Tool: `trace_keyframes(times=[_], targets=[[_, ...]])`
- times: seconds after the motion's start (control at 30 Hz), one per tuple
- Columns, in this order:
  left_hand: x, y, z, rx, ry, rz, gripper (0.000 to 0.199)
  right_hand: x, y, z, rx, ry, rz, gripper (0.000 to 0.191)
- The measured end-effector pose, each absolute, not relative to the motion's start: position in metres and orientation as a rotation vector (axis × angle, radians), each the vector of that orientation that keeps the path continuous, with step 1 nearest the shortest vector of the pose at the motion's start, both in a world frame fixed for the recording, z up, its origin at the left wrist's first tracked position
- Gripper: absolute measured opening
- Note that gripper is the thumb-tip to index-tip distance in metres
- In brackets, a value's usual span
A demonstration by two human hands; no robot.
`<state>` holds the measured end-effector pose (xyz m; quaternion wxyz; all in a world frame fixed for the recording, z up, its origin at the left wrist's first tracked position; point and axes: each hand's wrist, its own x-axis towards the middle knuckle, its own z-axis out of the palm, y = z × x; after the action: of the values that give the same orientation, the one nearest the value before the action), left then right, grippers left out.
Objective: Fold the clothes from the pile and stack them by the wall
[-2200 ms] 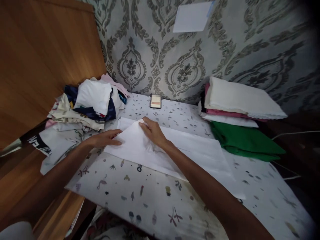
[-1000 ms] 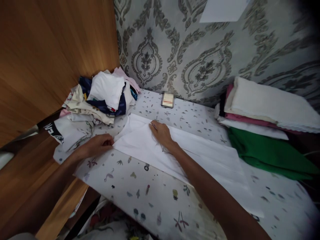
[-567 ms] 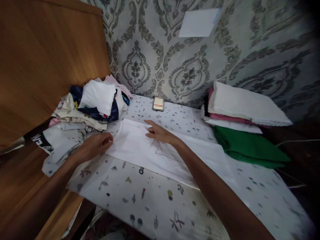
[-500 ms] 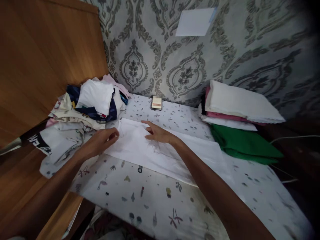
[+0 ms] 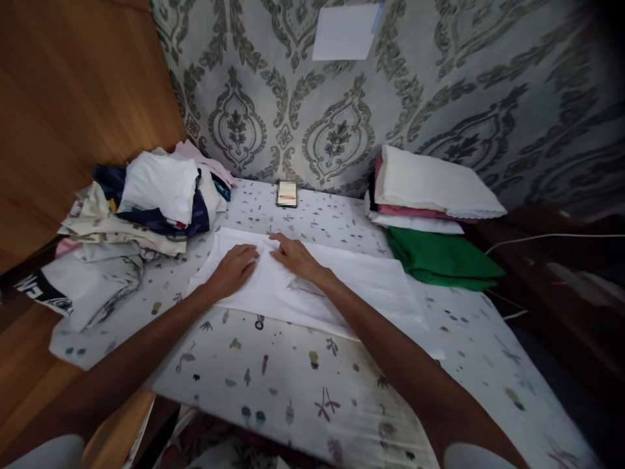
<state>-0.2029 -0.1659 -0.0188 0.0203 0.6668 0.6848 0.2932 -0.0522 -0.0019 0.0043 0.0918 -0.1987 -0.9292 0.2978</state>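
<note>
A white cloth (image 5: 364, 277), laid out as a long folded strip, stretches across the patterned cover from left to right. My left hand (image 5: 235, 268) rests on its left part, palm down with fingers extended. Just to the right, my right hand (image 5: 297, 259) touches the same cloth near its far edge, with thumb and index finger apart. Small creases run through the fabric between and below the hands. Neither hand appears to grasp anything.
A loose heap of clothes (image 5: 156, 189) lies at the left by a wooden panel (image 5: 88, 85). At the right stand folded white and pink cloths (image 5: 434, 185) and a folded green cloth (image 5: 442, 257). A small dark-framed square item (image 5: 287, 194) sits near the wallpapered wall.
My left hand has moved right from the cloth's left end onto its surface, closer to my right hand, and its fingers have straightened. The camera view has shifted slightly.
</note>
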Motion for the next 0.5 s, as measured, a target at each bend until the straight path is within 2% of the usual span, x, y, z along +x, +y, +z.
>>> trace_keyframes(times=[0.27, 0.37, 0.5], targets=[[-0.200, -0.162, -0.023, 2.164, 2.250, 0.705, 0.038, -0.016, -0.024, 0.027, -0.953, -2.675, 0.573, 0.025], [-0.201, -0.162, -0.023, 2.164, 2.256, 0.699, 0.038, 0.004, -0.042, 0.029, -1.098, -2.670, 0.563, 0.030], [-0.201, -0.162, -0.022, 2.171, 2.258, 0.688, 0.039, 0.037, -0.061, 0.010, -0.942, -2.704, 0.464, 0.027]])
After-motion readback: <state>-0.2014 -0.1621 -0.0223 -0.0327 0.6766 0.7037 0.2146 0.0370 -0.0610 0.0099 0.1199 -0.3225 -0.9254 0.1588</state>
